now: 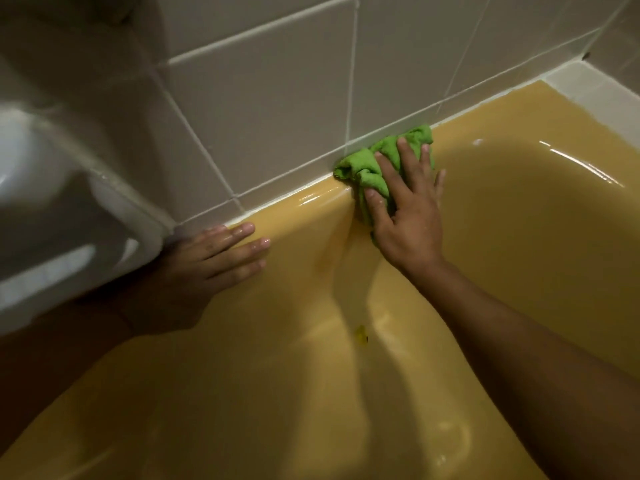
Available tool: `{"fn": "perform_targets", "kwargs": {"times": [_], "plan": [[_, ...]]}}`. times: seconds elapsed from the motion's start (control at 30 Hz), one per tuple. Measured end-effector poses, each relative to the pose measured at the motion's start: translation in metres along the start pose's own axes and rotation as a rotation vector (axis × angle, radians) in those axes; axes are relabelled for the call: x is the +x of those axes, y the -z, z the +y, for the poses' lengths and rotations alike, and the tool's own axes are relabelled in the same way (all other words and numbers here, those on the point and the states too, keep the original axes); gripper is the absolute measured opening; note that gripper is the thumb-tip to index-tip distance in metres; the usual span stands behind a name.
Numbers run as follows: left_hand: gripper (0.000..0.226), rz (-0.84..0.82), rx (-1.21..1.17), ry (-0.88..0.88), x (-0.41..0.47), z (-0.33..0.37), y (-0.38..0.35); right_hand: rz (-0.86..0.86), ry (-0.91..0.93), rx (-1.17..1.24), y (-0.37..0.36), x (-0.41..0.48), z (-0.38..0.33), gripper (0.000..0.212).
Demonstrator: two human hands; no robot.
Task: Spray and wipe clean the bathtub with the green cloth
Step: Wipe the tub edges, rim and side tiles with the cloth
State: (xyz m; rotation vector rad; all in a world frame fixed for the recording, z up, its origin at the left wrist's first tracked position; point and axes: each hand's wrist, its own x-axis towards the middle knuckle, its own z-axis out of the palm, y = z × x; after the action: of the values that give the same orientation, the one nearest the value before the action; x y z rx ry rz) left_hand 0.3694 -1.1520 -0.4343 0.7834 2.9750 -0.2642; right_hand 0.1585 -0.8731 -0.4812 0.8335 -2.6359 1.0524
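Observation:
The yellow bathtub (519, 209) fills the lower and right part of the head view. A crumpled green cloth (367, 168) lies on the tub's far rim where it meets the tiled wall. My right hand (405, 216) presses flat on the cloth with straight, spread fingers. My left hand (211, 261) rests flat on the tub's rim at the left, fingers straight and wet, holding nothing. No spray bottle is in view.
Beige wall tiles (277, 109) with white grout rise behind the tub. A white basin or fixture (62, 216), blurred, juts in at the left just above my left wrist. A small dark yellow spot (361, 336) sits on the tub's inner slope.

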Motion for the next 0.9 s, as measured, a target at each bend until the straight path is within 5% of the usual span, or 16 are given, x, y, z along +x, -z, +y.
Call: {"fn": "perform_targets", "kwargs": {"times": [0.63,0.9], "plan": [[0.074,0.042,-0.024,-0.035,-0.001,0.004,-0.003,-0.095,-0.108,-0.081,0.006,-0.007,-0.031,0.051],[0.074,0.083,-0.110,-0.006,-0.006,0.004,-0.002,-0.116,0.031,-0.034,-0.031,-0.043,-0.079,0.052]]}}
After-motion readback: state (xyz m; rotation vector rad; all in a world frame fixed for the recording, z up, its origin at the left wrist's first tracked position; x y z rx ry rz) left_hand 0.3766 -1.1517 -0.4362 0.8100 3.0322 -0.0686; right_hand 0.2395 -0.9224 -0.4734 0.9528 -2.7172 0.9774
